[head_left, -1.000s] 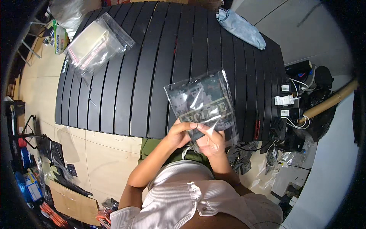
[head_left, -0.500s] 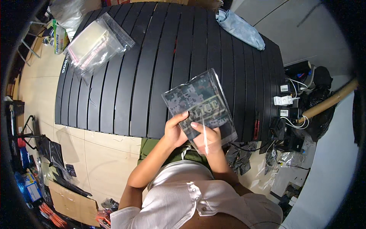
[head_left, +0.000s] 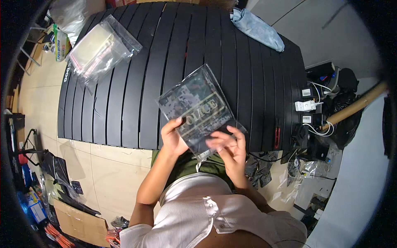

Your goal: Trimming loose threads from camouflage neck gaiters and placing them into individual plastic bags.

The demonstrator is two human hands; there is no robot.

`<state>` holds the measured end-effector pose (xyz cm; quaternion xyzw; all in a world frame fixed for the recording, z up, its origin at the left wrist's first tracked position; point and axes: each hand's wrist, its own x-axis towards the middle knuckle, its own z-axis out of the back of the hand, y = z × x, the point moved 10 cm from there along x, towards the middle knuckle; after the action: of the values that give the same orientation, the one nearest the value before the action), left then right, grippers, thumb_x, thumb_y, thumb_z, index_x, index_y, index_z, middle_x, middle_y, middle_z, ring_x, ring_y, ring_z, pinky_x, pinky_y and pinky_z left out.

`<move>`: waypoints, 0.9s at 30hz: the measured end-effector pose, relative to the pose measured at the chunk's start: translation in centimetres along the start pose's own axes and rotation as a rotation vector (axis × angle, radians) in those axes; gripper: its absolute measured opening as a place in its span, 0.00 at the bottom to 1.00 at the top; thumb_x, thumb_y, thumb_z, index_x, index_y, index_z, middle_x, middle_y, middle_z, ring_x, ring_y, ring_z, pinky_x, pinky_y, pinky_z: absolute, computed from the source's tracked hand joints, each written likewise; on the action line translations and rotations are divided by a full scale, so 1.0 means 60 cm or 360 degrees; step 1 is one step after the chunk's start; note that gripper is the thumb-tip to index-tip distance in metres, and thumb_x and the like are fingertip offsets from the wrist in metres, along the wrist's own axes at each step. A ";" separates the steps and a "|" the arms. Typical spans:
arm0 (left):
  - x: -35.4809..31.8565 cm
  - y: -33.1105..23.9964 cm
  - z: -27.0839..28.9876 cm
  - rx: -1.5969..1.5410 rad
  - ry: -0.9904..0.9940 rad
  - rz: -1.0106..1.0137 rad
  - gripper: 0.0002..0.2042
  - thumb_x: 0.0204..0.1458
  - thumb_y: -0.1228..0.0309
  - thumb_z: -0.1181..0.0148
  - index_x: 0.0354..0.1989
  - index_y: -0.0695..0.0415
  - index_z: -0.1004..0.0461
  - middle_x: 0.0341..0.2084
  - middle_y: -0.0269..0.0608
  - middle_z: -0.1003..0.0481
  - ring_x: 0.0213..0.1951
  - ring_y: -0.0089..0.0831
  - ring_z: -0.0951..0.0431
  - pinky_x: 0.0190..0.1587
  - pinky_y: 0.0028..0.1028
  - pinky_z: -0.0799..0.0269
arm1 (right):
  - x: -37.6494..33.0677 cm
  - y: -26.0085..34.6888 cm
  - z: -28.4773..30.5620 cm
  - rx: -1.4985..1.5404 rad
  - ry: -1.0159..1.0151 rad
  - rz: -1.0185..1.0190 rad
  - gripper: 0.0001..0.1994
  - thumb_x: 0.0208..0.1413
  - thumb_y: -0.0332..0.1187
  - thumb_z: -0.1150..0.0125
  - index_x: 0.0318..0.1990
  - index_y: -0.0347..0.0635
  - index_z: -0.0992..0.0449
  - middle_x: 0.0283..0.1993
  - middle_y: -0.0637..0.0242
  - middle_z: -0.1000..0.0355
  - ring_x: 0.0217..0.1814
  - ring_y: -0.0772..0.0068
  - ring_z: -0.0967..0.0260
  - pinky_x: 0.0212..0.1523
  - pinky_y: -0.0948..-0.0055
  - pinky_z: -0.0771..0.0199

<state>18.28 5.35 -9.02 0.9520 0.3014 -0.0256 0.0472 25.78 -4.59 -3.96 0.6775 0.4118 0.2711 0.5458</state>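
Note:
A camouflage-patterned fabric piece [head_left: 190, 95] with a framed panel of pale lettering lies flat inside a clear plastic bag [head_left: 201, 157]. The bag is held tilted over the near edge of the slatted table. At its lower left edge, my left hand [head_left: 173, 138] grips it, thumb on the front and the other fingers hidden behind. My right hand [head_left: 232, 149] is by the bag's lower right part, its fingers apart and partly smeared by motion; whether they touch the plastic, I cannot tell.
Clear plastic bags [head_left: 101, 51] are piled at the black table's [head_left: 132, 99] far left. A light blue wrapped bundle [head_left: 258, 29] rests at the far right. Chargers with white cables [head_left: 306, 106] sit along the right edge, near a red tool [head_left: 277, 137]. Flattened cardboard [head_left: 80, 221] is on the floor.
The bagged camouflage piece has shifted left and slightly away from me along with my left hand. My right hand has let go of it, its fingers now spread.

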 end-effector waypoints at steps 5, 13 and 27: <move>-0.005 -0.009 -0.013 0.0219 0.0062 -0.0065 0.28 0.41 0.79 0.49 0.55 0.68 0.44 0.51 0.56 0.36 0.53 0.47 0.35 0.56 0.44 0.40 | 0.016 0.017 -0.020 -0.0732 0.0265 0.0201 0.28 0.54 0.22 0.52 0.62 0.37 0.52 0.29 0.59 0.26 0.25 0.84 0.34 0.27 0.85 0.34; -0.014 -0.034 0.002 0.0386 -0.0047 -0.0176 0.25 0.40 0.75 0.48 0.51 0.69 0.39 0.47 0.56 0.32 0.49 0.47 0.31 0.55 0.44 0.39 | 0.033 0.017 -0.029 -0.1225 0.0303 0.0339 0.30 0.50 0.20 0.49 0.62 0.36 0.50 0.26 0.62 0.27 0.27 0.80 0.29 0.29 0.82 0.31; -0.023 -0.039 -0.001 0.0215 0.0014 -0.0171 0.27 0.38 0.80 0.50 0.53 0.68 0.42 0.47 0.57 0.33 0.49 0.48 0.31 0.54 0.44 0.37 | 0.038 0.026 -0.028 -0.1452 0.0171 0.0599 0.27 0.51 0.20 0.49 0.60 0.34 0.45 0.31 0.56 0.27 0.26 0.83 0.32 0.26 0.83 0.34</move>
<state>15.81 6.49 -9.01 0.9356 0.3499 -0.0442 -0.0199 25.97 -1.86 -2.20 0.4172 0.1492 0.5522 0.7062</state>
